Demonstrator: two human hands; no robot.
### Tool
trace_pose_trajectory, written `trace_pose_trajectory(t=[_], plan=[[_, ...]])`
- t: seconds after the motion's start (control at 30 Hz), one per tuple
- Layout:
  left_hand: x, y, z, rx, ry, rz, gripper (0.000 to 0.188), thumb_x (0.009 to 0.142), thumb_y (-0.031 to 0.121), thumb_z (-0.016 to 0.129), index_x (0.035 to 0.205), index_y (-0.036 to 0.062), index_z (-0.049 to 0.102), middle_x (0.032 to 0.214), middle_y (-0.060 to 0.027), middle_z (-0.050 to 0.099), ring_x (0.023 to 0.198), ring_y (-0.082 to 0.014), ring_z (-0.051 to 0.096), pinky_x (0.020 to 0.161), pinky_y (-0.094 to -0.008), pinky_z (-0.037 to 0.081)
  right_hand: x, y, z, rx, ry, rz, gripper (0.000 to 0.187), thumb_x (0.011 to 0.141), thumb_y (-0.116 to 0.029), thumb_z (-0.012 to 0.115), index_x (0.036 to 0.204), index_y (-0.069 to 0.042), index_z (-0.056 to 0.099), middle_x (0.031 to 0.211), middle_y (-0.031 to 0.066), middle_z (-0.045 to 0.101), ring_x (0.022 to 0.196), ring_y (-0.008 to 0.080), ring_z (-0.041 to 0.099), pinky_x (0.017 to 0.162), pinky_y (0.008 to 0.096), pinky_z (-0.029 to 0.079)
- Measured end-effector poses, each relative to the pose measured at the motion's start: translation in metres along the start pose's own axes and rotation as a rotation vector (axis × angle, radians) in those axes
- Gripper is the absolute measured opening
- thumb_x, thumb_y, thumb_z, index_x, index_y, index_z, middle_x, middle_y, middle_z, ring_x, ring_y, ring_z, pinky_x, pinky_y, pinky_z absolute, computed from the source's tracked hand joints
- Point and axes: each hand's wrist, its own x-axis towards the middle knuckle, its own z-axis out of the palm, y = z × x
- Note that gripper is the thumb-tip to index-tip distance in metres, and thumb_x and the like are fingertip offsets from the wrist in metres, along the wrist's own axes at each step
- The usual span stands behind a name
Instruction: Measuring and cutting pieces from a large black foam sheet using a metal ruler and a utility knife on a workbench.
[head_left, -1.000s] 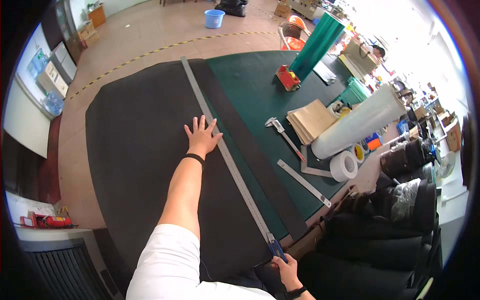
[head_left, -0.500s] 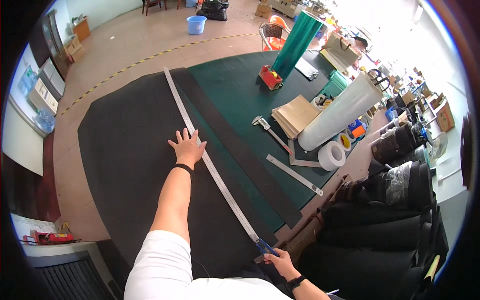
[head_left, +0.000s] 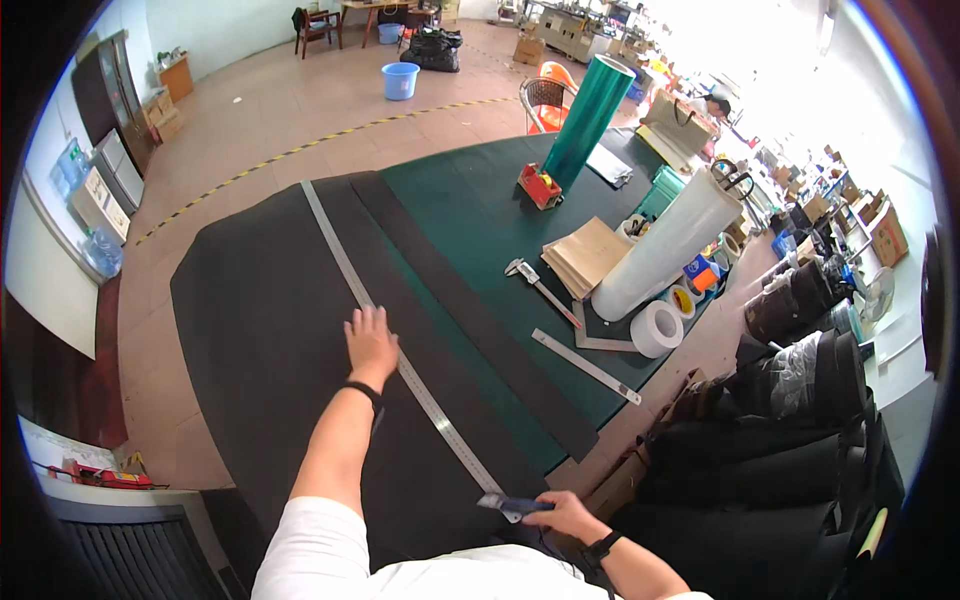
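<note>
A long steel ruler (head_left: 428, 400) lies slantwise across a large black sheet (head_left: 260, 330) on the table. My left hand (head_left: 371, 345) rests on the ruler near its middle, fingers stretched forward and fairly close together. At the ruler's near end, my right hand (head_left: 572, 518) is closed around a blue utility knife (head_left: 527, 505). Its blade end points left and crosses over the ruler; whether it touches is unclear. To the right of the sheet runs a separate narrow black strip (head_left: 470, 320), with green table surface showing between them.
On the table's right are calipers (head_left: 540, 290), a short steel ruler (head_left: 585, 366), a metal square (head_left: 603, 343), brown paper (head_left: 585, 257), a white film roll (head_left: 665, 245), tape rolls (head_left: 657, 330), a tape dispenser (head_left: 541, 187) and a green roll (head_left: 590, 120). Black rolled material (head_left: 750, 470) stands beyond the right edge.
The ruler has shifted left on the sheet, away from the strip. My left hand's fingers have drawn together. The knife has turned from along the ruler to crosswise. The view has tilted slightly.
</note>
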Motion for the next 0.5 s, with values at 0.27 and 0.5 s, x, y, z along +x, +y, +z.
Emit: trace_pose_trajectory(t=[0.27,0.5], plan=[[-0.114,0.120,0.023,-0.229,-0.195,0.200,0.089,0.091,0.046,0.070,0.154,-0.0084,0.039,0.164,-0.0277,0.033,0.155,-0.0440,0.024,0.128,-0.0516,0.020,0.057,-0.025,-0.137,-0.273,0.480,-0.100,0.041,0.082,-0.031,0.087,0.106,-0.001,0.073,0.089,0.0116,0.072,0.080,0.0219,0.068,0.075,0.0343,0.054],[-0.153,0.156,0.023,-0.170,-0.210,0.037,0.096,0.091,0.046,0.071,0.156,-0.0113,0.031,0.167,-0.0312,0.023,0.158,-0.0450,0.015,0.130,-0.0502,0.014,0.121,0.005,-0.207,-0.712,0.459,-0.615,0.043,0.081,-0.036,0.085,0.105,-0.002,0.073,0.091,0.0160,0.069,0.092,0.0343,0.067,0.081,0.0450,0.055]])
